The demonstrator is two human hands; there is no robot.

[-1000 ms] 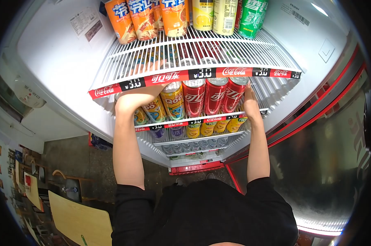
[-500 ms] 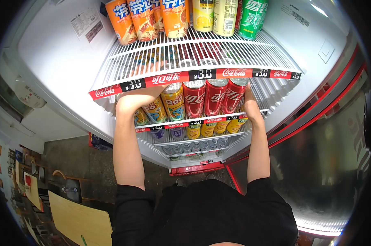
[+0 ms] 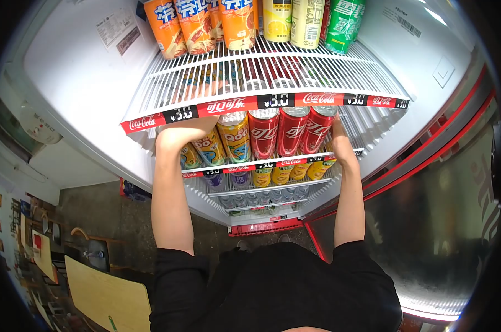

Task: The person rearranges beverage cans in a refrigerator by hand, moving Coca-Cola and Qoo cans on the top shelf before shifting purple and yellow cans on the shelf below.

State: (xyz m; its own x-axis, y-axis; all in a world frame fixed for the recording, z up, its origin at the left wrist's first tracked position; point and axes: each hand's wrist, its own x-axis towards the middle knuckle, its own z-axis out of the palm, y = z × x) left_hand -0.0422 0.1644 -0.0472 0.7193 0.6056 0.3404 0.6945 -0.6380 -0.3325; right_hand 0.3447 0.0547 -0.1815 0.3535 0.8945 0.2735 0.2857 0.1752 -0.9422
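Observation:
My left hand (image 3: 194,130) reaches under the wire shelf (image 3: 283,63) into the fridge, over the yellow Qoo cans (image 3: 235,136). Part of it shows through the slats, but its fingertips are hidden. On the other side, my right hand (image 3: 341,139) is beside the rightmost red Coca-Cola can (image 3: 319,130), with its fingers mostly out of sight along the can's outer side. Whether either hand grips a can cannot be made out. The red cans and the Qoo cans stand upright in a row on the second shelf.
Orange cans (image 3: 236,25), yellow lemon cans (image 3: 277,21) and a green can (image 3: 344,25) stand on the upper shelf. Its price strip (image 3: 275,100) runs above my wrists. Lower shelves hold more drinks. A glass door (image 3: 427,221) is at right; a wooden table (image 3: 106,293) is at lower left.
The view has shifted very slightly. Both hands stay at about the same places among the cans, and no can has visibly moved.

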